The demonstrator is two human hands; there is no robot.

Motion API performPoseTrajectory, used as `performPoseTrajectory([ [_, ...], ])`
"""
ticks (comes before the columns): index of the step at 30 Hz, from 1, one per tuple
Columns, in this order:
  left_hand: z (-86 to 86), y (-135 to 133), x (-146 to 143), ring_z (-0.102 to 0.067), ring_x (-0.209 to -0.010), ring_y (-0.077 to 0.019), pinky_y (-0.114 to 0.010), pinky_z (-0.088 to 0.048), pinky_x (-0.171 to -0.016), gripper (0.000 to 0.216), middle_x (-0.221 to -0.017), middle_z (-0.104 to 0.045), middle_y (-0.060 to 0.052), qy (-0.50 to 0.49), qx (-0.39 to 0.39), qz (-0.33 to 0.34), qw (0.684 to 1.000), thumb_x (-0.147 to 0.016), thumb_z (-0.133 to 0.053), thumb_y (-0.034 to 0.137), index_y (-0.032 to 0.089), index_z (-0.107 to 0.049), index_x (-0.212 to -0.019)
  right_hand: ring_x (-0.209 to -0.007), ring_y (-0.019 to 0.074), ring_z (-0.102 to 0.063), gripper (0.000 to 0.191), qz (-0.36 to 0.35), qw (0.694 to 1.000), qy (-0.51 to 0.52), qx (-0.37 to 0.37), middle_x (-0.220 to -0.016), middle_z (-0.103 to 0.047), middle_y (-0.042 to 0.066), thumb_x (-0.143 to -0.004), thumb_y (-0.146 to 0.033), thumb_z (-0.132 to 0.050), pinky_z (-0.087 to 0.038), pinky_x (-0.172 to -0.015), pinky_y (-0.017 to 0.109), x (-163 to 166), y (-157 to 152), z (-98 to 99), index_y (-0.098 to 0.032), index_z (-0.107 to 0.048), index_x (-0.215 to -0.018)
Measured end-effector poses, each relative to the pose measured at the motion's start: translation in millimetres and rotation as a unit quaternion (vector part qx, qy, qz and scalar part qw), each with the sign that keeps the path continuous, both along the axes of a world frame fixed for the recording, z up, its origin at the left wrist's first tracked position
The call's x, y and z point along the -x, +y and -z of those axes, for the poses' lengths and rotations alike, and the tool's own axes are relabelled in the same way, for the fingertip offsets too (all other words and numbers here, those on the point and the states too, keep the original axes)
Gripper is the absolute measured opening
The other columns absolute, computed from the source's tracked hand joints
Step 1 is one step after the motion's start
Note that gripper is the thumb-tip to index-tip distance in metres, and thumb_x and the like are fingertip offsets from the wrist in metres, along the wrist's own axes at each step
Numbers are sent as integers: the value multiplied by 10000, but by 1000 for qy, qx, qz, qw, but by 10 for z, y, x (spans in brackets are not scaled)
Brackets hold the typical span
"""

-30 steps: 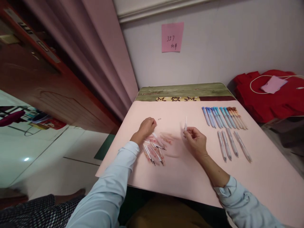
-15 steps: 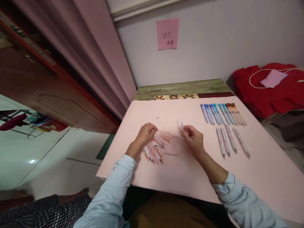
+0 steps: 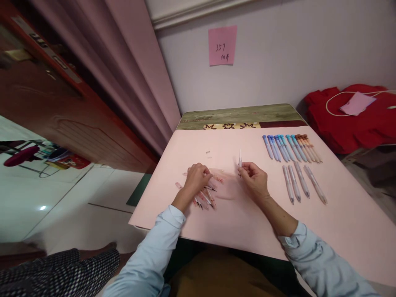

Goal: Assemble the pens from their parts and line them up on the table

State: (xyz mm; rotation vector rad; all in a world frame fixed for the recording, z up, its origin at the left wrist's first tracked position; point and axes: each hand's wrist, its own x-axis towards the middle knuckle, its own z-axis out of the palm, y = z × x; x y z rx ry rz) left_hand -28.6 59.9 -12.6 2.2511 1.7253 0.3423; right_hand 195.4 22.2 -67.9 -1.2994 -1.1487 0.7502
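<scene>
One slim white pen part (image 3: pixel 240 159) is being pinched upright by the right hand (image 3: pixel 254 179), just right of centre. Over one pile of pen parts (image 3: pixel 206 198), below centre, the left hand (image 3: pixel 197 179) is being held; its grip cannot be told. Four pale pens (image 3: pixel 295 184) are being displayed at right, below uncountable coloured pens (image 3: pixel 293 149).
</scene>
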Motion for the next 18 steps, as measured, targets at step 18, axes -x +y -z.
performPoseTrajectory([
  [18,-5,-13,-350,-643,-889,-267,-353,-422,-777,143,-753,-694,-115,114,32,-56,991,-709,-576,131,191,-693,-654,-620,141,-617,262,3,1000,-1,3,-760,-685,23,-809,-409,-650,-521,-620,260,3,-17,-49,-189,-686,-947],
])
